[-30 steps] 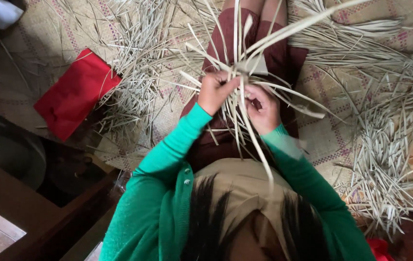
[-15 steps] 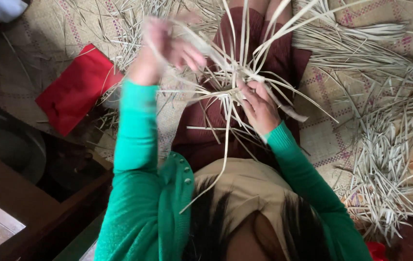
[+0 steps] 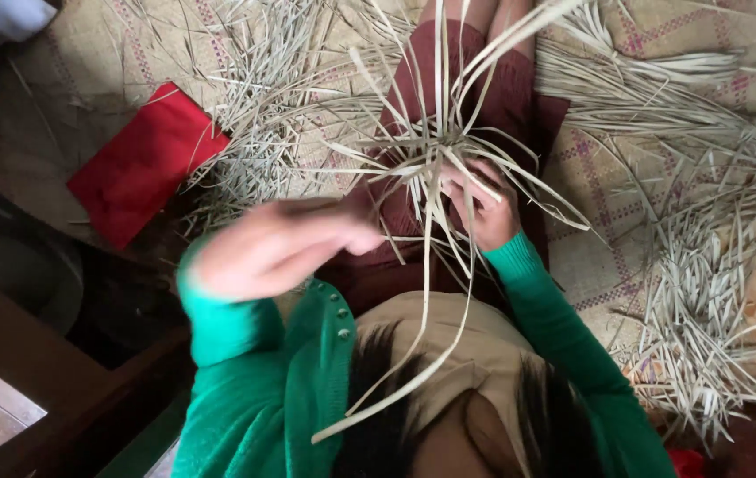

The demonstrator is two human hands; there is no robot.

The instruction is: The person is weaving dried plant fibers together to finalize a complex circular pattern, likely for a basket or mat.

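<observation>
Palm-leaf strips (image 3: 438, 159), pale and flat, fan out in a loose star over the person's lap, held at their crossing point by the right hand (image 3: 484, 208), whose fingers are closed around the knot of the weave just above the dark red skirt (image 3: 493, 88). A second ago both hands were pinched together on that crossing; half a second ago the left hand (image 3: 285, 241) had swung up and away to the left with a strip, and now it has come back low and near the body, blurred with motion, so whether it grips anything cannot be told. One long strip (image 3: 413, 372) trails down from the bundle across the tan top toward the camera, which suggests a strand has just been drawn through and pulled out to length, with the right hand alone keeping the weave from loosening. No basket, bowl or box shows here: the spare material lies loose, as heaps of cut strips (image 3: 705, 292) on the woven mat (image 3: 599, 257) to the right and more scattered to the upper left, beside a flat red cloth (image 3: 143, 164).
</observation>
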